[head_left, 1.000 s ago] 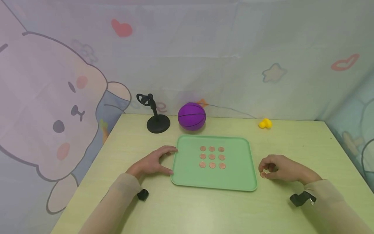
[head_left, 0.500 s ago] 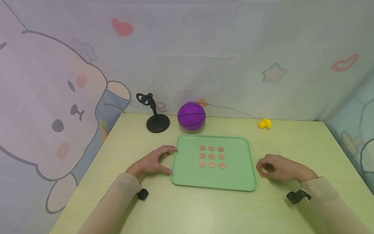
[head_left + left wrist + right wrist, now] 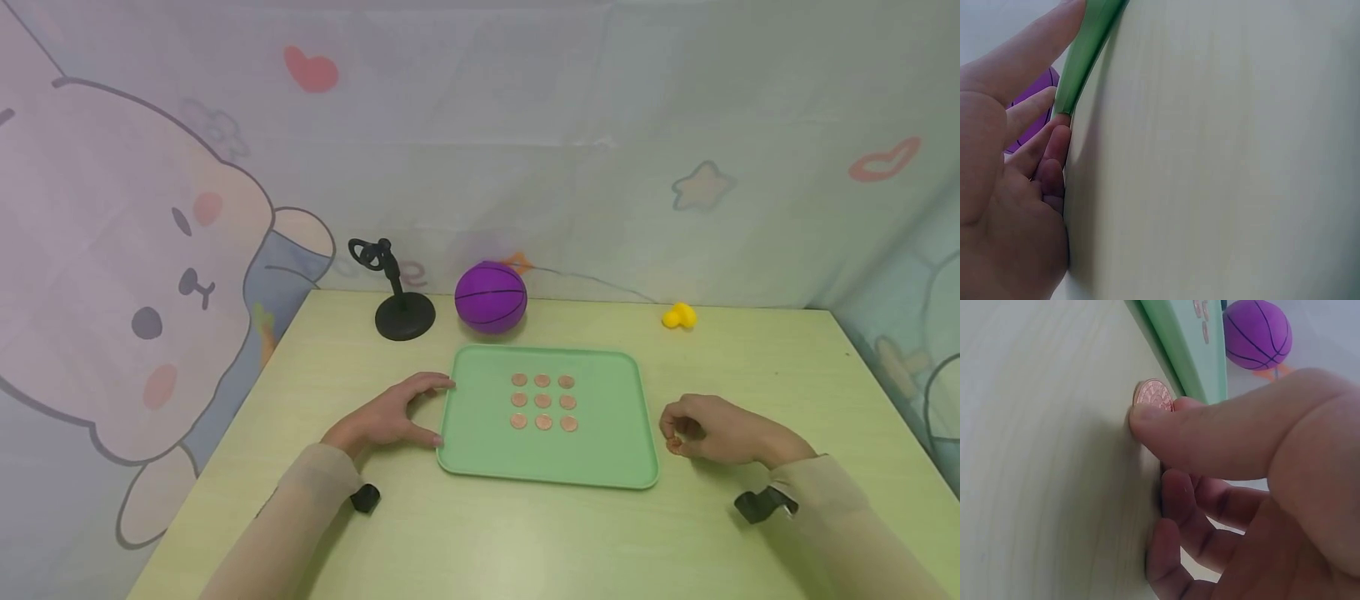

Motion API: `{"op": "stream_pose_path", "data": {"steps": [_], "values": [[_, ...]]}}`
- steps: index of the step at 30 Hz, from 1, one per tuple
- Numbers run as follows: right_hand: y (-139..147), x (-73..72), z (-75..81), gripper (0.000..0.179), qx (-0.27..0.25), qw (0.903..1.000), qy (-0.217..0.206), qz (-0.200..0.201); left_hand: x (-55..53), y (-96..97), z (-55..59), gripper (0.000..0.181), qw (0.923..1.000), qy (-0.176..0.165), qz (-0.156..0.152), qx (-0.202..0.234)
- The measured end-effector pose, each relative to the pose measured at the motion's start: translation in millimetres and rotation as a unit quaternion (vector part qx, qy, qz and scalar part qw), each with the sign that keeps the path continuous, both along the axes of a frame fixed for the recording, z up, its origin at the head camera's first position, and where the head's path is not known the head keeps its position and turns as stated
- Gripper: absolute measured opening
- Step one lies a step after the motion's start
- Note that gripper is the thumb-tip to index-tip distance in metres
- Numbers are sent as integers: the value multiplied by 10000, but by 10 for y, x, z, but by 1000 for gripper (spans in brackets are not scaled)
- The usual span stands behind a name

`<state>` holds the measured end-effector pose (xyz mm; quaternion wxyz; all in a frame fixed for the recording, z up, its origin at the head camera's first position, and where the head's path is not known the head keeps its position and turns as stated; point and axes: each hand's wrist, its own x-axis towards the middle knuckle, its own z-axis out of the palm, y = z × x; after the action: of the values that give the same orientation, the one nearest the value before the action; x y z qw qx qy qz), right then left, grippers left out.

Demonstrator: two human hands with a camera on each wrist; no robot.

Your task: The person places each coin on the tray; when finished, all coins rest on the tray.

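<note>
On the table lies a green tray (image 3: 480, 458) with several copper coins (image 3: 543, 401) set out in neat rows. My left hand (image 3: 386, 414) is at the tray's left side, thumb and fingers spread apart. In the left wrist view the thumb reaches the green rim (image 3: 1088, 56), and a fingertip sits right at its end. Just right of the tray, my right hand (image 3: 716, 431) pinches one copper coin (image 3: 1153, 394) between thumb and fingers. The right wrist view shows this coin tipped up, close over the table; its lower part is hidden behind the thumb (image 3: 1204, 434).
Behind the tray stand a purple ball (image 3: 491, 298) with black lines and a black stand (image 3: 405, 317) with a round base. A small yellow toy (image 3: 679, 316) sits at the back right. A printed curtain (image 3: 570, 167) hangs behind the table (image 3: 540, 542).
My right hand has moved slightly left toward the tray, and the coin in its fingers has shifted a little with it. My left hand and the coins on the tray have kept their places.
</note>
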<state>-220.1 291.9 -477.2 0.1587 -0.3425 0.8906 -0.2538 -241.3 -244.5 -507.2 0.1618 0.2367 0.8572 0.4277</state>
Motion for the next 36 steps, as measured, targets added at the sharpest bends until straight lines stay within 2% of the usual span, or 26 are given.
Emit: {"op": "stream_pose_path", "data": {"steps": [4,15,27,36], "values": [[15,0,8,15,-140,9999,-57,-21,-3,-3,-2,87,10000,18,16,-6],[28,-26,-4,14,-476,9973,-544,-108,3,-3,3,88,10000,21,20,-76],[-11,-19,29,10,-550,9967,19,-597,-5,-8,4,88,9999,3,16,-118],[29,-34,-16,6,-677,9956,-78,-647,-10,-6,-11,87,9999,-23,65,-92]]}}
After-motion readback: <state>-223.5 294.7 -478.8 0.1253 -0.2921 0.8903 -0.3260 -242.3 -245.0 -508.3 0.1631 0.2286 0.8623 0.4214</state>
